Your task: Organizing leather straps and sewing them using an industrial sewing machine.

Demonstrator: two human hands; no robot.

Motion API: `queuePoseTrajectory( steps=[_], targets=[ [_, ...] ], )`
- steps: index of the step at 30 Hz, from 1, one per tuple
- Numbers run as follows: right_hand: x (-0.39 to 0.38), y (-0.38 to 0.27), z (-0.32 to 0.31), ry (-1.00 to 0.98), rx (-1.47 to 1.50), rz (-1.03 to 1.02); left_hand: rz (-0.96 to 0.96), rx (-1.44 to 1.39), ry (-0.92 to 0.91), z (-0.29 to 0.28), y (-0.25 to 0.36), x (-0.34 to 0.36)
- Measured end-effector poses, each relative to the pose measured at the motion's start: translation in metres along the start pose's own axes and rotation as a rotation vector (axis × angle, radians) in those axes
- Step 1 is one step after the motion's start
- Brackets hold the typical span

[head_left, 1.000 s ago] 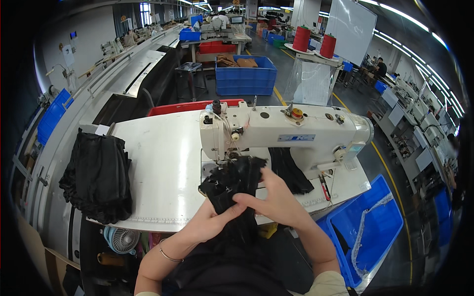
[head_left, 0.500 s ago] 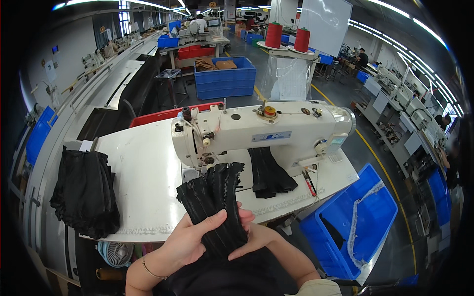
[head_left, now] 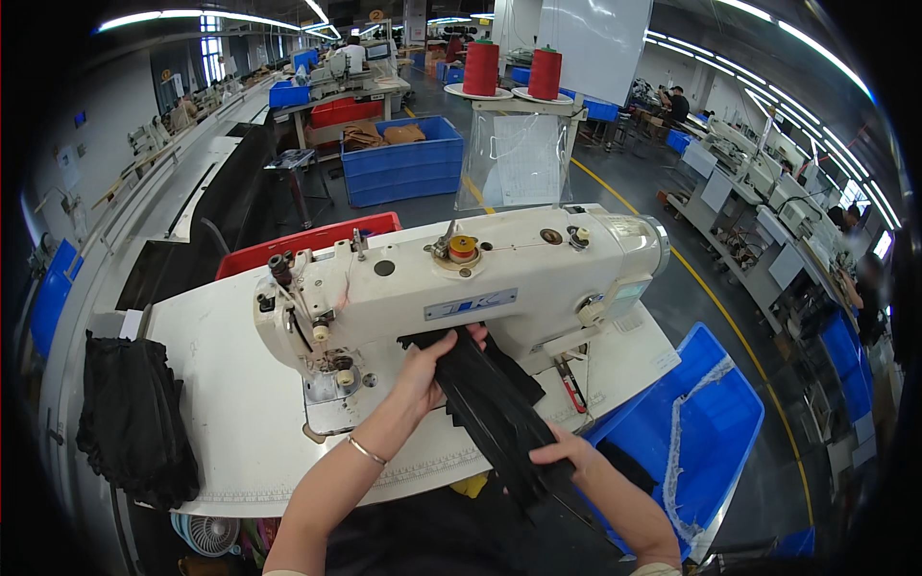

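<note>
Both my hands hold a bundle of long black zippers that slants across the table beside the sewing machine. Under the machine's arm, my left hand grips the far end, its fingers partly hidden. My right hand is closed on the near end, over the table's front edge. Beneath the bundle shows another pile of black zippers, lying on the white table. The machine's needle area is left of my left hand, with no cloth under it.
A thick stack of black zippers lies at the table's left end. Red-handled snips rest right of my hands. A blue bin stands at the lower right; a red tray is behind the machine. Red thread cones stand farther back.
The zippers, held upright before the needle area, have been carried right and laid slanting over the pile under the machine's arm. My hands have spread to opposite ends; the view has shifted.
</note>
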State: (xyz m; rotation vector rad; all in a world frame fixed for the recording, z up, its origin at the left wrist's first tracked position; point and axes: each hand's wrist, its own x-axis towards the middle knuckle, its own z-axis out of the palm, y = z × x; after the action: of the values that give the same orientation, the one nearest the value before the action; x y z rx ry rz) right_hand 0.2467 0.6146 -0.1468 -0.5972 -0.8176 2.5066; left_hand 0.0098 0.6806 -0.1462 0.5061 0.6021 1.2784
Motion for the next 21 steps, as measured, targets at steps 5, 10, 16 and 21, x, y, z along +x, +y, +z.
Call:
queuePoseTrajectory(
  steps=[5,10,16,21],
  targets=[
    [0.055,-0.049,-0.041,0.115,0.029,-0.158,0.186,-0.075,0.245,-0.032,0.003,0.082],
    [0.060,-0.054,-0.049,0.301,0.108,-0.153,0.303,-0.041,0.375,-0.062,0.011,0.122],
    [-0.027,-0.001,-0.019,0.729,-0.526,-0.510,0.391,0.559,0.449,-0.087,-0.012,0.167],
    [-0.146,0.074,-0.018,1.494,-1.890,-0.292,0.540,1.238,0.469,-0.108,-0.025,0.173]
  ],
)
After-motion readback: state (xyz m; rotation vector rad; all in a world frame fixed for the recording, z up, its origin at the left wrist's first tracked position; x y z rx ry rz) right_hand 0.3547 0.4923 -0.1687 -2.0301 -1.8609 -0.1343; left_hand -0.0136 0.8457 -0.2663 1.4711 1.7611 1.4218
